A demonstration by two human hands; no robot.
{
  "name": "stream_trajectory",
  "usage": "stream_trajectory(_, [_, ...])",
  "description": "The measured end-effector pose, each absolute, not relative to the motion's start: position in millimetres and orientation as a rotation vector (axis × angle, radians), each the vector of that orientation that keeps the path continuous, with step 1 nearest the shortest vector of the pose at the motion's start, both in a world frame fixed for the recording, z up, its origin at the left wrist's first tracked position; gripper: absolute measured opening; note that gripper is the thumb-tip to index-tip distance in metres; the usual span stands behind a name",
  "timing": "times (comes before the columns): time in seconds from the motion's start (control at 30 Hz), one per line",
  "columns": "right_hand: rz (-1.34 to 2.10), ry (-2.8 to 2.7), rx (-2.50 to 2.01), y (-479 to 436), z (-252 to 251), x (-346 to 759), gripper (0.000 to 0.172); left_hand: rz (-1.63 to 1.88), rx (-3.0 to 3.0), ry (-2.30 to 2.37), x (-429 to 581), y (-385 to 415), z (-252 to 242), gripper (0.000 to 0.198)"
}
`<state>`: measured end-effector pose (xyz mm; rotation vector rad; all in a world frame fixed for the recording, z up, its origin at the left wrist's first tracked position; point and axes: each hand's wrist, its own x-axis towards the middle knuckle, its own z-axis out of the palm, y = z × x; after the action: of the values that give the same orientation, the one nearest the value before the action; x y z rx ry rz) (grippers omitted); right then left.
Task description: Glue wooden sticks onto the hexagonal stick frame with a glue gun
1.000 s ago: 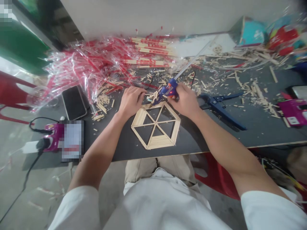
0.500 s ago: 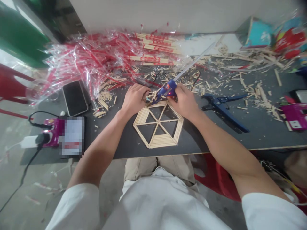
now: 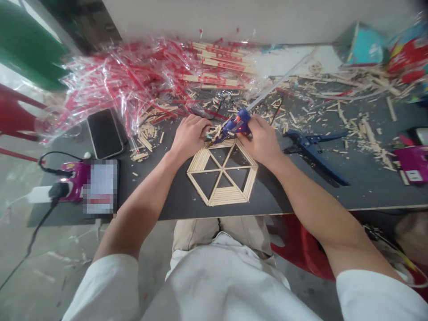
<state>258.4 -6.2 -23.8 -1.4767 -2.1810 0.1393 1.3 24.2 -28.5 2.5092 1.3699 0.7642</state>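
A hexagonal frame of wooden sticks (image 3: 230, 196) lies flat on the dark table, with spokes meeting at its centre and rows of sticks filling some sections. My right hand (image 3: 263, 138) grips a blue hot glue gun (image 3: 239, 121), its nozzle pointing down and left at the frame's far edge. A long clear glue stick (image 3: 279, 82) juts from the gun's back. At the frame's far left corner is my left hand (image 3: 190, 136), its fingers closed close to the nozzle. Whatever those fingers pinch is hidden. Small stick pieces lie around the nozzle.
Blue cutters (image 3: 316, 156) lie to the right amid wood scraps (image 3: 368, 133). Red-and-clear plastic wrappers (image 3: 133, 80) and wrapped chopsticks (image 3: 224, 60) cover the back. On the left are a dark phone (image 3: 105, 133), a lit phone (image 3: 100, 187) and a purple power strip (image 3: 76, 180).
The view has shifted slightly. Both hands and the glue gun stay at nearly the same place on the frame's far edge.
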Motion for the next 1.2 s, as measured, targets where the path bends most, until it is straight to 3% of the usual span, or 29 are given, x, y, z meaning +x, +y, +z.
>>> stream_trajectory(0.47, [0.094, -2.005, -1.596, 1.7, -26.6, 275.7, 0.033, 0.764, 2.522, 1.385, 0.1, 24.1, -26.6, 0.03])
stream_trajectory(1.0, [-0.037, -1.699, -1.729, 25.5, -41.9, 313.9, 0.053, 0.694, 2.534, 1.445, 0.4, 21.3, -18.7, 0.029])
stream_trajectory(1.1, [-0.023, -1.759, -1.575, 15.6, -28.0, 303.0, 0.04, 0.677, 2.524, 1.455, 0.7, 20.5, -17.1, 0.029])
stream_trajectory(1.2, [0.239, -1.885, -1.439, -0.1, -15.2, 283.0, 0.022, 0.682, 2.522, 1.449, 0.6, 21.3, -18.2, 0.029])
